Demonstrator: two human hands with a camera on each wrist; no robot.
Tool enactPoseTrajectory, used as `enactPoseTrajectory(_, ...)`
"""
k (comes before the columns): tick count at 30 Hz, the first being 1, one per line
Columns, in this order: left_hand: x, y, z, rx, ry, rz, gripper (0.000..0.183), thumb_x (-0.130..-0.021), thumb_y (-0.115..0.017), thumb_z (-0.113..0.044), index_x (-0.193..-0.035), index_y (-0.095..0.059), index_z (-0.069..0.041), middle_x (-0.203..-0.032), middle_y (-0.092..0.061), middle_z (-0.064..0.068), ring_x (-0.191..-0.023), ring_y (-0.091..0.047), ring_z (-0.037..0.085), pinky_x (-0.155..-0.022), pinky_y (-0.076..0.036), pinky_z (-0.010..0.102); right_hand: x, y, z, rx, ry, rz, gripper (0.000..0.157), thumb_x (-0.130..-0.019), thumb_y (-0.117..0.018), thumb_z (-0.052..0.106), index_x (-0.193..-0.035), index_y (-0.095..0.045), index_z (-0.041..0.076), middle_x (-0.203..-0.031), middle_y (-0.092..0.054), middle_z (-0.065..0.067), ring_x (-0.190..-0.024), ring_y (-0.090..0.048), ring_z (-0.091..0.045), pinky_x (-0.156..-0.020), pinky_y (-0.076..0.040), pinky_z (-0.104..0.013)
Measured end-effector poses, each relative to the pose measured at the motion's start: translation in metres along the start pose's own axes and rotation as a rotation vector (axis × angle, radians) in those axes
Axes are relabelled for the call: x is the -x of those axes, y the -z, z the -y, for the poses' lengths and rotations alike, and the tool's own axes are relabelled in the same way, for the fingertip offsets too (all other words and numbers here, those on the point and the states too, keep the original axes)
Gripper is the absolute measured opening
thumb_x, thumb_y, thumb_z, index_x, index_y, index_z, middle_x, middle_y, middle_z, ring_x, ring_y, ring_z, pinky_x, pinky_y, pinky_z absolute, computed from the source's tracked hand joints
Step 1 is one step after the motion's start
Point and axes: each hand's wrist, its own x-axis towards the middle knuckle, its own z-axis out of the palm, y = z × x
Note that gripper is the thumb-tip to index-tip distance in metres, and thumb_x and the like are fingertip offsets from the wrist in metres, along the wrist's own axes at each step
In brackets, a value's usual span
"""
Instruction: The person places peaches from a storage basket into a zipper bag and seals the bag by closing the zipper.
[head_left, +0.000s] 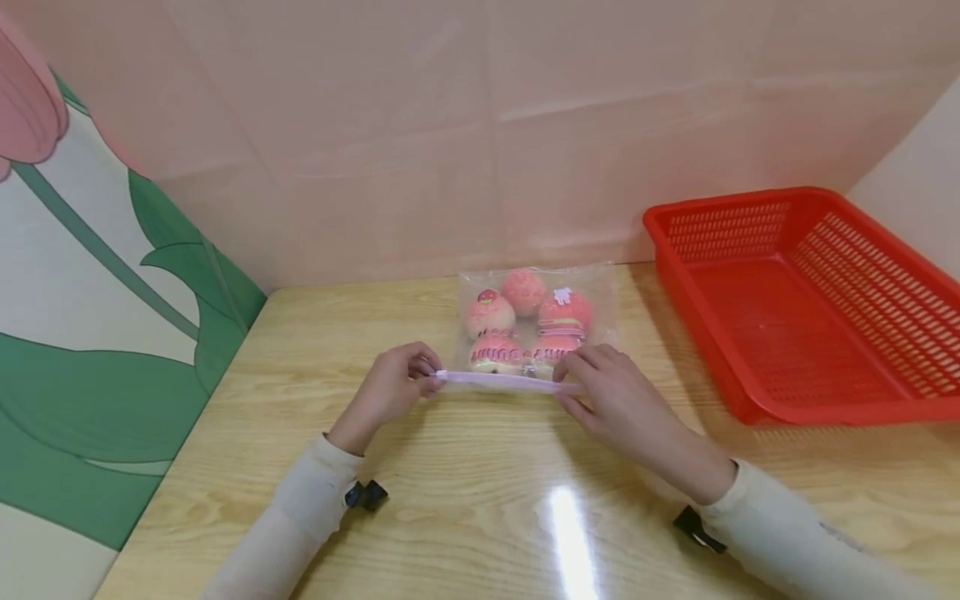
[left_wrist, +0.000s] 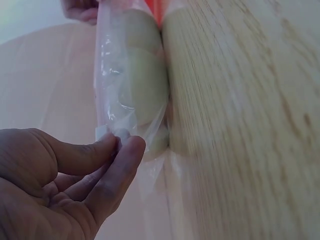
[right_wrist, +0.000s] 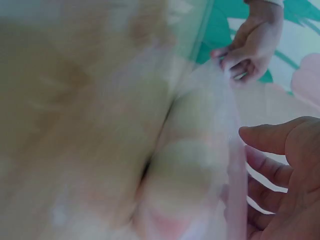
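Observation:
A clear zip bag point(head_left: 604, 312) lies on the table with several round pink-and-cream items point(head_left: 523, 292) inside, some with pink lettering or small decorations over them. Along its near edge runs a pale pink zip strip point(head_left: 495, 381). My left hand point(head_left: 393, 383) pinches the strip's left end between thumb and fingers, right at a small white piece point(left_wrist: 101, 132) seen in the left wrist view. At the right end, my right hand point(head_left: 618, 400) holds the strip, thumb on the near side and fingers point(right_wrist: 267, 167) curled behind it. The right wrist view is partly blurred.
A red plastic basket point(head_left: 738, 408) with lattice sides stands on the right of the wooden table point(head_left: 450, 517). Behind the table hangs a pink cloth backdrop point(head_left: 375, 150). A panel with painted tulips and leaves point(head_left: 90, 400) borders the left side.

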Motion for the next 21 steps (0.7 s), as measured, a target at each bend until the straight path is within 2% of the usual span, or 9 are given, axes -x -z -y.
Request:
enactPoseTrajectory(4,0.000,0.002,0.001,0.065,0.030,0.020,0.011,-0.088,-0.069,0.003,-0.095,-0.061,-0.001,-0.089,-0.067,0.013,-0.078,-0.070,0.020,-0.072,-0.063,0.035,-0.021,-0.008,0.022,-0.027,0.041,0.022,0.020,-0.085,-0.077,0.016,-0.100,-0.064,0.012,-0.103,-0.068,-0.003,-0.102,-0.062,-0.028,-0.094,-0.050,-0.047)
enactPoseTrajectory(8,-0.002,0.002,0.002,0.121,0.032,0.036,0.011,-0.088,-0.067,0.007,-0.092,-0.060,0.000,-0.088,-0.067,0.015,-0.080,-0.071,0.022,-0.074,-0.063,0.036,-0.047,-0.017,0.044,-0.076,0.034,0.083,0.019,-0.088,-0.075,0.020,-0.103,-0.066,0.013,-0.106,-0.068,-0.003,-0.100,-0.063,-0.025,-0.091,-0.052,-0.044)
enactPoseTrajectory(13,-0.002,0.001,0.003,0.079,-0.002,0.032,0.011,-0.087,-0.070,0.004,-0.089,-0.063,-0.004,-0.088,-0.069,0.012,-0.082,-0.069,0.018,-0.074,-0.063,0.036,-0.078,-0.033,0.064,-0.089,0.016,0.162,0.023,-0.089,-0.074,0.023,-0.108,-0.068,0.013,-0.109,-0.070,-0.004,-0.102,-0.064,-0.024,-0.093,-0.052,-0.041)
enactPoseTrajectory(16,-0.001,0.002,0.004,0.037,-0.006,0.023,0.012,-0.086,-0.072,0.002,-0.087,-0.064,-0.006,-0.087,-0.069,0.009,-0.081,-0.069,0.016,-0.071,-0.062,0.034,-0.088,-0.047,0.070,-0.004,0.026,0.166,0.021,-0.089,-0.075,0.024,-0.106,-0.070,0.012,-0.105,-0.071,-0.003,-0.100,-0.065,-0.023,-0.091,-0.053,-0.039)
enactPoseTrajectory(21,0.000,0.006,0.003,-0.040,-0.020,0.007,0.012,-0.085,-0.074,0.000,-0.085,-0.066,-0.010,-0.085,-0.069,0.004,-0.080,-0.067,0.014,-0.069,-0.056,0.028,-0.091,-0.060,0.074,0.121,0.040,0.124,0.013,-0.088,-0.074,0.027,-0.097,-0.072,0.017,-0.096,-0.071,0.001,-0.096,-0.061,-0.022,-0.087,-0.050,-0.038)
